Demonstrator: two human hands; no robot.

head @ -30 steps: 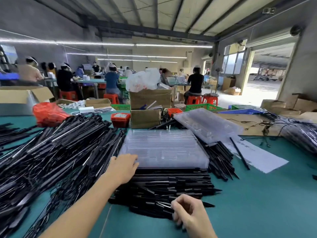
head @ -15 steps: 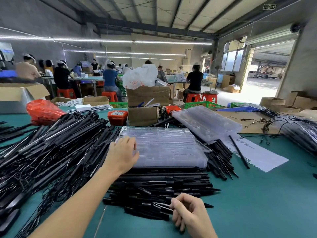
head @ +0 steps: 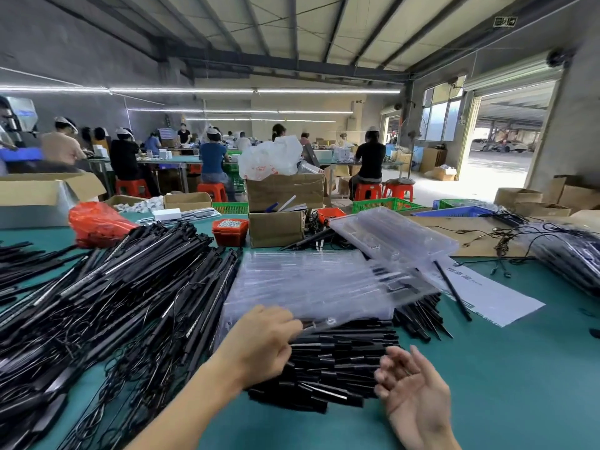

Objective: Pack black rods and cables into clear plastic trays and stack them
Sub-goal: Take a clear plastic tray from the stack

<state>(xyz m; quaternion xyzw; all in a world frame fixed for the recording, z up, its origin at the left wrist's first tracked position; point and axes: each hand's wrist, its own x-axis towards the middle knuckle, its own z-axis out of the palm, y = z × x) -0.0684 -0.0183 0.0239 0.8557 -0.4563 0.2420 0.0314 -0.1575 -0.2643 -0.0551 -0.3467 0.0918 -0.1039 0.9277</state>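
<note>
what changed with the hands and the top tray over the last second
The left hand slid from the tray stack's left side to its near edge and now grips the top clear tray, lifting it askew. The right hand let go of the short rods and opened, palm up. The rod piles stayed put.

A clear tray (head: 311, 280) lies tilted atop its stack, black rods (head: 328, 362) heaped in front, a bigger pile (head: 107, 287) left.

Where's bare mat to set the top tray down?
Bare green mat lies right of the short-rod pile, in front of the paper sheet, beyond the right hand. Left is crowded: long rods and cables. The left hand holds the top tray.
</note>
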